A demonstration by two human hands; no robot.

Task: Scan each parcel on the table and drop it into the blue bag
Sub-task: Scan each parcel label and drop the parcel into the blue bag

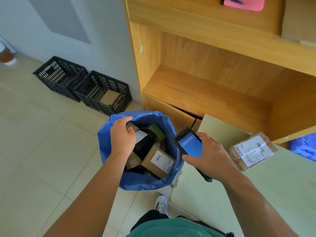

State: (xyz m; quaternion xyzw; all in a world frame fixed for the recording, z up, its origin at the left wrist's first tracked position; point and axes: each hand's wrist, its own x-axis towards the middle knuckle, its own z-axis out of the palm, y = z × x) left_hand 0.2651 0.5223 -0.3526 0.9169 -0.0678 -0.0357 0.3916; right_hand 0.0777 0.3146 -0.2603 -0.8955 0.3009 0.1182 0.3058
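1 clear-wrapped parcel (253,150) lies on the counter (222,194), near the blue bag (106,147); likely light and slick, best gripped by its edges. The right hand (212,156) wraps its fingers round a scanner (188,144); the left hand (122,135) curls its fingers over the bag, grip unclear.

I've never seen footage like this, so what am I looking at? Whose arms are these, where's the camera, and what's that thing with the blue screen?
There is no machine here. There is one picture, taken by a camera worn on a person's head and looking down, so the two bare arms are that person's own.

The right hand holds a handheld scanner, which is the thing with the lit blue screen. The left hand reaches into the open blue bag on the floor, which already holds several boxes, among them a cardboard box with a white label. I cannot tell whether that hand grips anything.

On the pale table to the right lies one clear-wrapped parcel with a barcode label. Behind it are a wooden shelf and two black crates.
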